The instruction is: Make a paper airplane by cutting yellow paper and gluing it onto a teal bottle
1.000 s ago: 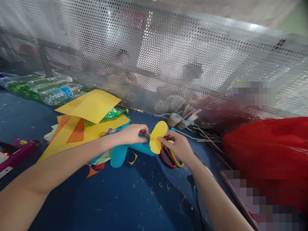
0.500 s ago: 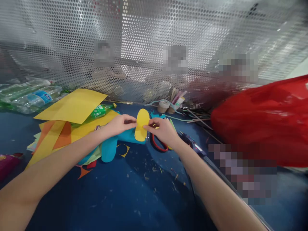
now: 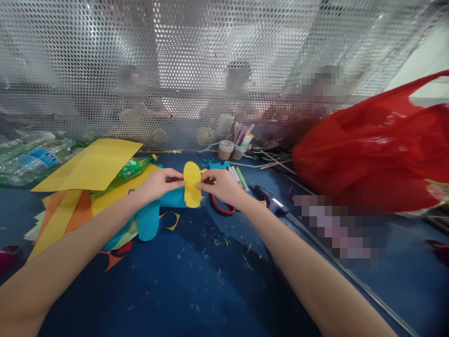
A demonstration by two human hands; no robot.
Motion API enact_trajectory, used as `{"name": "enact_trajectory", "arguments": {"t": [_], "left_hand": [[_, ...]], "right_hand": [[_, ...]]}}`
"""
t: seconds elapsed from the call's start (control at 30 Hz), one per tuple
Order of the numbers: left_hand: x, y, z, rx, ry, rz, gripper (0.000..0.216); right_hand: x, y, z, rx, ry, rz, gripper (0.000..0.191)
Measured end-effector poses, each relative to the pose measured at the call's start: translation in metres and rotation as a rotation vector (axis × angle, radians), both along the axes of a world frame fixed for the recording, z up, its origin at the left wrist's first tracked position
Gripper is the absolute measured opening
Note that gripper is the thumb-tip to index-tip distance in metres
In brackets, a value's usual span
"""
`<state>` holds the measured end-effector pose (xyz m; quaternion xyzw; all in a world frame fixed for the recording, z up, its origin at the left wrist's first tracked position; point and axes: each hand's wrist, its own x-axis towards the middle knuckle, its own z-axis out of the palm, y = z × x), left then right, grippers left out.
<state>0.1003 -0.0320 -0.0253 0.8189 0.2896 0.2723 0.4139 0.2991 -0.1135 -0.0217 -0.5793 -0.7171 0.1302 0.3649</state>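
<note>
Near zone: dark blue worktop, flecked with small trimmings. An orange paper scrap lies to the left; beyond it, a yellow scrap with a curved cut-out edge and a rounded blue paper piece.

Middle zone: a yellow paper cutout with rounded ends is upright between the hands, in front of one end of a blue tube-like piece. Right hand: grip closed to the paper's thickness, thumb on the cutout's front face. Left hand: fingertips narrowly spaced, meeting the left edge; cannot tell whether this grip pinches the paper, as the tips are partly hidden. Red scissor handle beneath the right hand; glue gun to its right.

Farther: green marker; at left, a yellow sheet partly over a green soda bottle, clear plastic bottles beside. Red plastic bag at right.

Farthest: small cup before a perforated metal panel.
</note>
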Motion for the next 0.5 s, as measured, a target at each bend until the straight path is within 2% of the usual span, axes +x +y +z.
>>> {"name": "enact_trajectory", "arguments": {"t": [0.5], "left_hand": [[-0.0010, 0.0009, -0.0015, 0.048, 0.016, -0.011, 0.019]], "right_hand": [[0.0029, 0.0033, -0.0053, 0.005, 0.001, 0.019, 0.011]]}}
